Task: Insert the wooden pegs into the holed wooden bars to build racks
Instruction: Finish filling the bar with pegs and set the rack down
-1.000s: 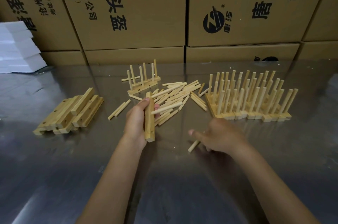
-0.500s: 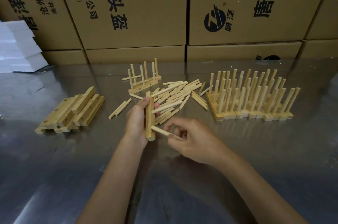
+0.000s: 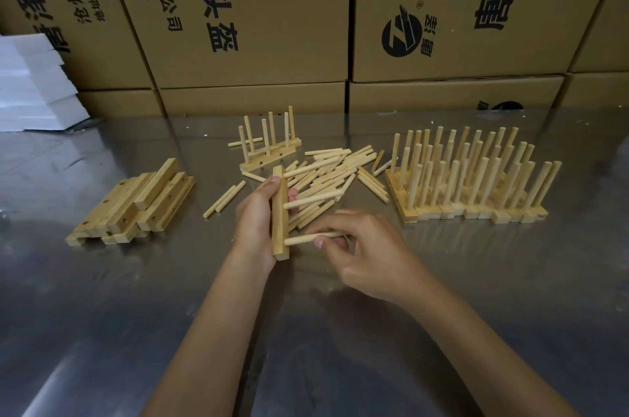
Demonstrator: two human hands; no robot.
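Note:
My left hand grips a holed wooden bar held on edge above the steel table, its length running away from me. Two pegs stick out of the bar to the right: one near its middle and one near its lower end. My right hand pinches that lower peg, whose tip meets the bar's side. A loose heap of pegs lies just behind the hands.
A pile of bare holed bars lies at the left. One rack with several pegs stands behind the heap, and a block of finished racks stands at the right. Cardboard boxes wall off the back; white foam sits far left.
My right hand picked a peg off the table at the right, carried it left to the bar, and now holds its tip against the bar's lower end. The left hand stayed put.

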